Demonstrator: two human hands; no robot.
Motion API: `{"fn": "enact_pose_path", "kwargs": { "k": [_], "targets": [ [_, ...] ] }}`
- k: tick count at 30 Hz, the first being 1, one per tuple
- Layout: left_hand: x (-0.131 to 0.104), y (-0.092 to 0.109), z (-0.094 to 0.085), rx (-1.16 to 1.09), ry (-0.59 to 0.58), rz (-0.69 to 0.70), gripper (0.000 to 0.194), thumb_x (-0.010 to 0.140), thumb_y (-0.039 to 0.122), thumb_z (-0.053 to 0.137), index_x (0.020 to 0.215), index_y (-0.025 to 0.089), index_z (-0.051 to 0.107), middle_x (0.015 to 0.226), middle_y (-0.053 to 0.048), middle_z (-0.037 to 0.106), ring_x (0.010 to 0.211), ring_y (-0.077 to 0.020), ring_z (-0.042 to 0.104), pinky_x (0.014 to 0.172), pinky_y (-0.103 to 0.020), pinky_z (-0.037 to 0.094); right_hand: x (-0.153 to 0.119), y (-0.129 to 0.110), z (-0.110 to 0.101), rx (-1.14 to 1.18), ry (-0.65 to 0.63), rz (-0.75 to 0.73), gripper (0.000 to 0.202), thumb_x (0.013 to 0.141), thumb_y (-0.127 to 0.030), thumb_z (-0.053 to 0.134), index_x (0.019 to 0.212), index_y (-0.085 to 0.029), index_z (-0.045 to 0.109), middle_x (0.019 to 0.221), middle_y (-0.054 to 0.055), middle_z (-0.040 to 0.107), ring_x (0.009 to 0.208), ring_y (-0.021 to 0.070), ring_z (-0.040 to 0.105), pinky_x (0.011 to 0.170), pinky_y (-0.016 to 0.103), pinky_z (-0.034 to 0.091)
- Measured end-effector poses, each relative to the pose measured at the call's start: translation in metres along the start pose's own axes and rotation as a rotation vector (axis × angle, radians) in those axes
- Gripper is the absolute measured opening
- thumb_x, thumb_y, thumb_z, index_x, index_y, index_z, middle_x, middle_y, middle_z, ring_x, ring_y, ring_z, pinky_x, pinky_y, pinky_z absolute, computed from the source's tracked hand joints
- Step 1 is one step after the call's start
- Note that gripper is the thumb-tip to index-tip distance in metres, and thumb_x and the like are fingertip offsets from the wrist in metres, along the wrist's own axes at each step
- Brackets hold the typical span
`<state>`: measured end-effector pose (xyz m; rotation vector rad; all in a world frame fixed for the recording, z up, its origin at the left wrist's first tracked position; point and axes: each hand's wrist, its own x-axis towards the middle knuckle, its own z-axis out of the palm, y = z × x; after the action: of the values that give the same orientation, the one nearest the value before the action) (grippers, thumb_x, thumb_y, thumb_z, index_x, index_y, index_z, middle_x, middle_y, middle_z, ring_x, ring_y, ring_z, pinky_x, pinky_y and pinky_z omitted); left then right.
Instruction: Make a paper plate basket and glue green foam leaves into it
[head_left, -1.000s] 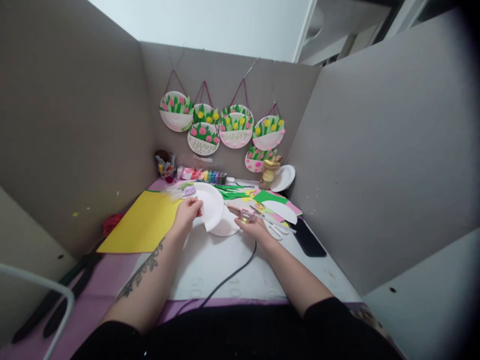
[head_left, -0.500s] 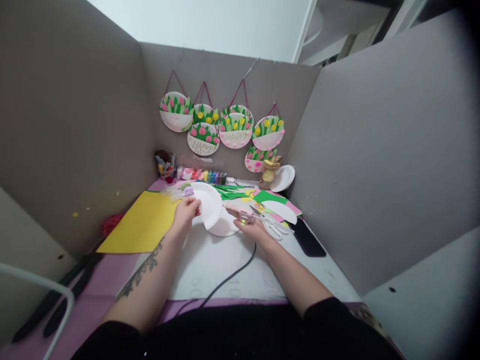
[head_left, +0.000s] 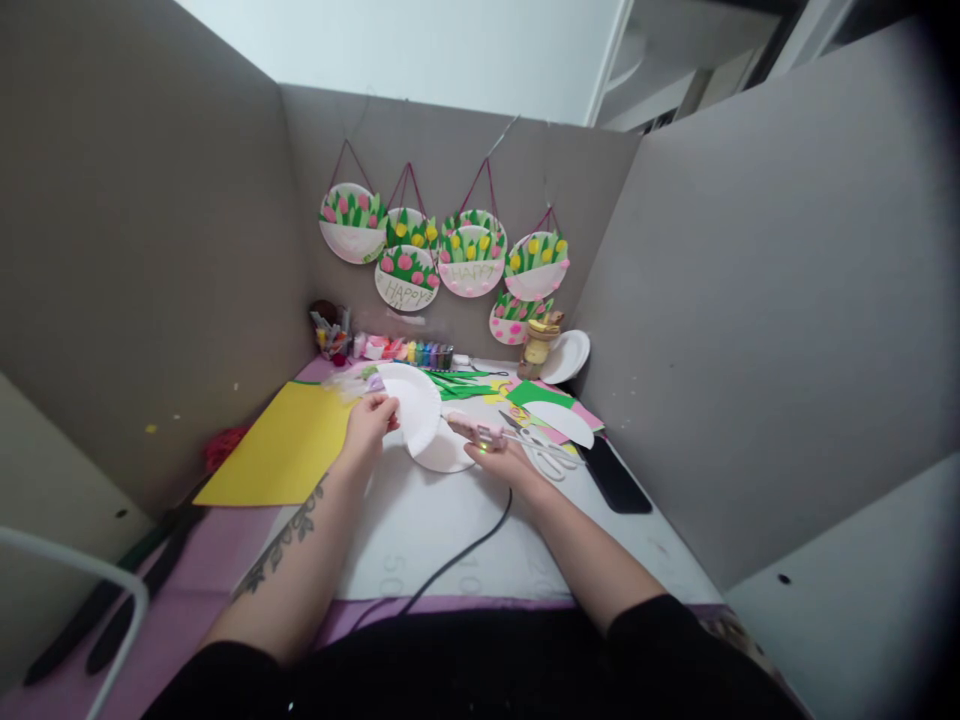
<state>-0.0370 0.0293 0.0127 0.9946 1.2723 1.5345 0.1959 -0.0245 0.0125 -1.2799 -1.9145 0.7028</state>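
I am seated at a small craft station, a worktop (head_left: 420,530) boxed in on three sides by tall grey cardboard panels (head_left: 150,250). Finished paper-plate baskets (head_left: 442,255) with painted pink and yellow tulips hang by red strings on the back panel. Below them sit a row of small paint pots (head_left: 420,352), a cup of markers (head_left: 330,335), a yellow paper sheet (head_left: 281,445), green paper cuttings (head_left: 469,385), scissors (head_left: 547,455) and blank paper plates (head_left: 566,355).
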Motion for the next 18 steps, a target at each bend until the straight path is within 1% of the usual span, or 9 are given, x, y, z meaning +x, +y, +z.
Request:
{"fn": "enact_pose_path", "kwargs": {
  "k": [2, 7, 14, 16, 18],
  "targets": [
    [0.001, -0.001, -0.001, 0.0, 0.01, -0.002, 0.019, 0.054, 0.028, 0.065, 0.061, 0.016, 0.052, 0.05, 0.005, 0.047, 0.048, -0.007, 0.044, 0.049, -0.019, 0.044, 0.0, 0.002, 0.001, 0.005, -0.015, -0.018, 0.044, 0.078, -0.024, 0.055, 0.121, -0.031, 0.061, 0.117, -0.004, 0.066, 0.109, 0.021, 0.061, 0.098, 0.033, 0.046],
    [0.002, -0.002, -0.001, -0.002, 0.021, 0.007, 0.018, 0.055, 0.028, 0.065, 0.061, 0.017, 0.052, 0.051, 0.005, 0.047, 0.048, -0.0075, 0.045, 0.05, -0.019, 0.044, 0.0, 0.008, 0.004, -0.064, 0.011, 0.086, 0.036, 0.076, -0.028, 0.058, 0.111, -0.029, 0.067, 0.105, -0.001, 0.07, 0.098, 0.0235, 0.065, 0.087, 0.031, 0.051],
    [0.002, -0.001, -0.001, -0.003, 0.023, 0.01, 0.018, 0.056, 0.028, 0.063, 0.06, 0.016, 0.05, 0.05, 0.005, 0.046, 0.048, -0.0067, 0.044, 0.05, -0.018, 0.043, 0.0, 0.003, 0.005, -0.068, -0.002, 0.089, 0.032, 0.073, -0.027, 0.057, 0.101, -0.021, 0.071, 0.091, 0.002, 0.073, 0.084, 0.0217, 0.066, 0.076, 0.028, 0.052],
    [0.003, -0.002, -0.001, -0.013, 0.027, 0.009, 0.019, 0.055, 0.028, 0.063, 0.06, 0.016, 0.05, 0.05, 0.006, 0.046, 0.048, -0.0066, 0.043, 0.05, -0.018, 0.043, -0.001, -0.001, 0.004, -0.076, 0.0, 0.101, 0.031, 0.072, -0.025, 0.057, 0.099, -0.02, 0.072, 0.091, 0.002, 0.073, 0.083, 0.0217, 0.066, 0.075, 0.027, 0.051],
    [0.003, -0.002, -0.001, -0.021, 0.032, 0.005, 0.019, 0.055, 0.028, 0.063, 0.061, 0.016, 0.049, 0.05, 0.006, 0.046, 0.048, -0.0066, 0.043, 0.05, -0.018, 0.042, -0.002, -0.004, 0.003, -0.054, -0.012, 0.063, 0.035, 0.072, -0.022, 0.056, 0.104, -0.023, 0.07, 0.097, 0.001, 0.072, 0.088, 0.0213, 0.066, 0.078, 0.027, 0.051]
  ]
}}
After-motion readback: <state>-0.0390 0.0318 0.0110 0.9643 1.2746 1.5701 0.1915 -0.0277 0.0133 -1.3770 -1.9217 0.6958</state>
